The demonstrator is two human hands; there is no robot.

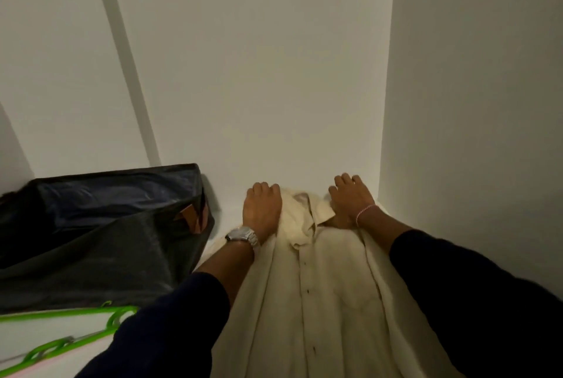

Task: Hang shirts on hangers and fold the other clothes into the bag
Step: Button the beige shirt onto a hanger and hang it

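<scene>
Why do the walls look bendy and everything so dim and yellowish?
Head view: the wide lens bends the straight wall edges outward; the light is dim and warm, so the cream shirt looks yellowish and the dark bag loses detail; the picture is soft and grainy; a faint shadow stripe runs down the wall at left; both sleeves fade into near black.

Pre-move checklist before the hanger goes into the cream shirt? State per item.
1. Shirt laid out flat, front up, buttons visible: ok.
2. Collar opened up for a hanger: not ok, crumpled.
3. Left hand and right hand on the shoulders: ok, left curled over the fabric edge, right pressing flat.
4. Green hangers nearby: ok, at lower left, neither hand holds one.
5. Dark bag clear of the shirt: ok, it stands to the left.
6. Top button undone: cannot tell.
</scene>
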